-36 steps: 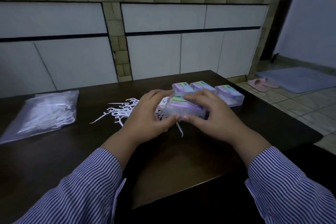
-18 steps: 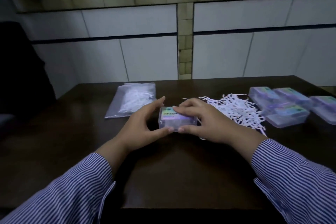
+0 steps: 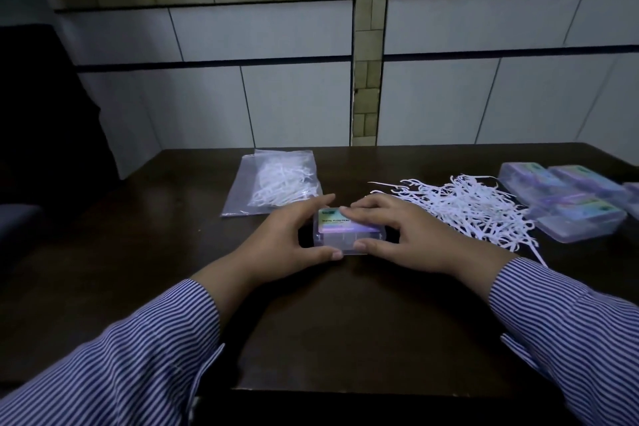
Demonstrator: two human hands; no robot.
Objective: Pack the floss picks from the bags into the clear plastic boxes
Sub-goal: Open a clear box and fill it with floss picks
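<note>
A clear plastic box [image 3: 345, 235] with a shiny label lies on the dark table [image 3: 311, 339] in the middle. My left hand [image 3: 280, 245] grips its left end, thumb on the near edge. My right hand [image 3: 397, 235] holds its right end, with fingers pressed on the lid. A loose heap of white floss picks [image 3: 466, 207] lies just right of the hands. A clear bag [image 3: 276, 180] with more picks rests behind the left hand. Several more clear boxes [image 3: 570, 201] are stacked at the right edge.
A white tiled counter front [image 3: 276, 97] rises right behind the table's far edge. A dark chair or seat [image 3: 41, 114] stands at the left. The near table edge [image 3: 345, 391] runs between my striped sleeves.
Both hands carried the box leftward from beside the stack and set it down in front of the bag. The view swung left with them; in the last half second the hands barely moved.
</note>
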